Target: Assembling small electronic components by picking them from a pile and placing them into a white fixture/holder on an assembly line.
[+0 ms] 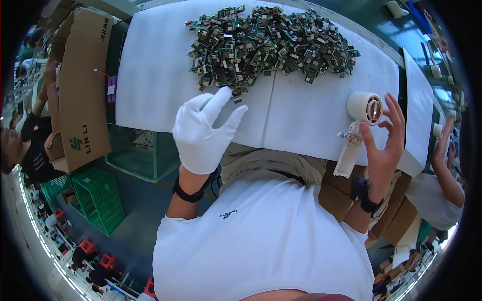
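My left hand [203, 131], in a white glove, reaches to the near edge of a heaped pile of small green circuit boards [271, 45]. Its thumb and forefinger are spread, and no board shows between them. A single small part [237, 100] lies just beyond the thumb. To the right is a white handheld fan [365, 108] with a round head, its handle shell [348, 155] uncovered and small wires at the neck. Bare and with fingers apart, my right hand [384, 143] is beside the fan, thumb near its neck; whether it touches is unclear.
A white mat [155, 75] covers the table. Left stand a tall cardboard box [88, 85], a purple part [111, 89] with a wire, and green crates [98, 200]. Cardboard boxes [401, 210] stand below right. Other people work at both sides.
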Demonstrator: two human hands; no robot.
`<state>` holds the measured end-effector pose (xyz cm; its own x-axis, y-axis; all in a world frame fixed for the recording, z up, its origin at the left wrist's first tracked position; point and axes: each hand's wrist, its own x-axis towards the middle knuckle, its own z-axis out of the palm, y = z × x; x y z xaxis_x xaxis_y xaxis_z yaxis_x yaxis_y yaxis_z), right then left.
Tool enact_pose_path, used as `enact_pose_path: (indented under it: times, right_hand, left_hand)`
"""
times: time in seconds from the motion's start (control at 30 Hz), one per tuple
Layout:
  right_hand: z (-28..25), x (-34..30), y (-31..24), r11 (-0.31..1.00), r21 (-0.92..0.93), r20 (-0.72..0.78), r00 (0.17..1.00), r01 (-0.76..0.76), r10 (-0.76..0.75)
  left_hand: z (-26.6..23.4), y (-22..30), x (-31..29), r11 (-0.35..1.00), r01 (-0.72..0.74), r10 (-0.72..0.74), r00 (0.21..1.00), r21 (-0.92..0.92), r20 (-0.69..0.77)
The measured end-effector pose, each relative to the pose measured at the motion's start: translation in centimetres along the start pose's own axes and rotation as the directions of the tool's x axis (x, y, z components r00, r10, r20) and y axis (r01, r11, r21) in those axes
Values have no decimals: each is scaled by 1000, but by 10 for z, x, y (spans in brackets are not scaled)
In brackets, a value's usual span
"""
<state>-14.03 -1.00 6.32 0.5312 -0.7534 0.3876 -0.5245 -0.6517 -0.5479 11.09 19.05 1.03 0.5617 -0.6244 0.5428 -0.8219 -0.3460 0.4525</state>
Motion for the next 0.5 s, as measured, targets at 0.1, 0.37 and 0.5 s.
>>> enact_pose_path:
  times: [0.1,0.37,0.5]
  right_hand:
    - [-7,17,-5,991,-44,171,979,122,-113]
    - [-40,68,8,986,161,607,783,44,-134]
    - [-47,113,27,988,152,703,707,-39,-80]
  left_hand:
    - [3,2,5,996,-25,20,998,88,57]
    - [3,-2,6,984,-138,139,990,111,-8]
    - [2,-4,7,984,-168,170,985,64,-34]
